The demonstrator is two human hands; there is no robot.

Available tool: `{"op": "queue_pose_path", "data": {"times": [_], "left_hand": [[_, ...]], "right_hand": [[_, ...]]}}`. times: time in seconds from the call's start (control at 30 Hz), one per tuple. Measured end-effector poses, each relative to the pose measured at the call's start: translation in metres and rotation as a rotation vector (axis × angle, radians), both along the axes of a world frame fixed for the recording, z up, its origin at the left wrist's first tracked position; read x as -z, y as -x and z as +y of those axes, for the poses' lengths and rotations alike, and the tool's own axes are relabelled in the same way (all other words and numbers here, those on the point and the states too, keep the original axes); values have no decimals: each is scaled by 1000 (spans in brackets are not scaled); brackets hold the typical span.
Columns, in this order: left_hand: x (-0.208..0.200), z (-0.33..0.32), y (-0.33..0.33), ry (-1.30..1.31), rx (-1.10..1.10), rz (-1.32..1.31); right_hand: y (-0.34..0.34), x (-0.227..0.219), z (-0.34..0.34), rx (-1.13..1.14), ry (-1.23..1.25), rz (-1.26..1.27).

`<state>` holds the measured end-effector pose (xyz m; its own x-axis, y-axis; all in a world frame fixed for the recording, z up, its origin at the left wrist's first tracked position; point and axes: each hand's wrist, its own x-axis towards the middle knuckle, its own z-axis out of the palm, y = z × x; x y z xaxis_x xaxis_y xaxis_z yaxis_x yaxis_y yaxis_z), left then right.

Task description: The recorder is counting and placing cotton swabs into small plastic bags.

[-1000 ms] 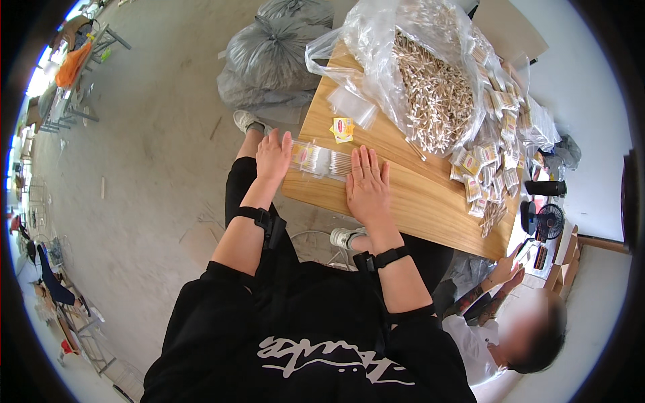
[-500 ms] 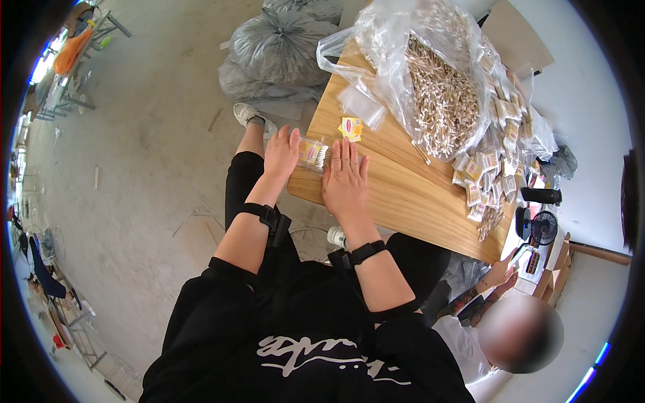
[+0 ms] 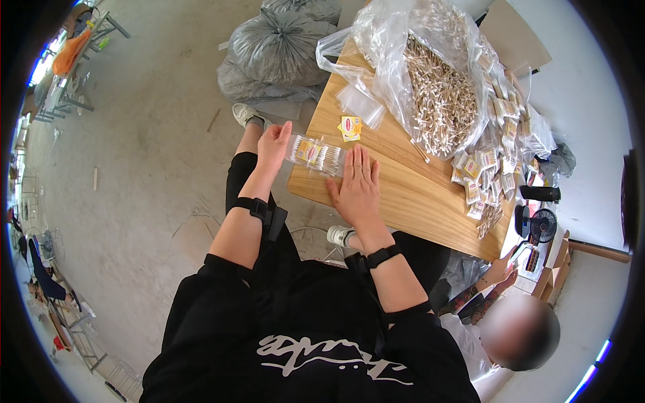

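A clear bag of cotton swabs (image 3: 314,155) with a yellow label card inside lies at the table's left corner. My left hand (image 3: 274,146) is closed at the bag's left end, just off the table edge, and appears to pinch the plastic. At the other end, my right hand (image 3: 357,191) lies flat on the wood, fingers stretched out, fingertips touching or right beside the bag. Just beyond them are a few yellow label cards (image 3: 350,127). Farther back lie flat empty clear bags (image 3: 361,105).
A large open plastic bag of loose swabs (image 3: 443,101) covers the table's back. Filled packs (image 3: 480,178) pile up at the right, near a black fan (image 3: 543,226). Grey stuffed sacks (image 3: 282,57) stand on the floor. A co-worker (image 3: 474,336) sits at lower right.
My left hand has gone from lying flat to closed at the bag's left end. My right hand has shifted right, uncovering more of the bag.
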<state>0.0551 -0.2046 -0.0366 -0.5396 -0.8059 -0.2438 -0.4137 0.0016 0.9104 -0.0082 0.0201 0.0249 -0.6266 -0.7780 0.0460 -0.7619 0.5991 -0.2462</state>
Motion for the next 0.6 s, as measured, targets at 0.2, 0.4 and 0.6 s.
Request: {"op": "queue_pose_path", "data": {"times": [0.2,0.4,0.6], "left_hand": [[-7,9,6,71,40,41],[-10,9,5,155,60,-9],[-10,8,5,149,70,-14]], "right_hand": [[2,5,-22,-17,-65,57],[-4,2,-16,-59,17,17],[-24,5,-12,-24,-9,15]]}}
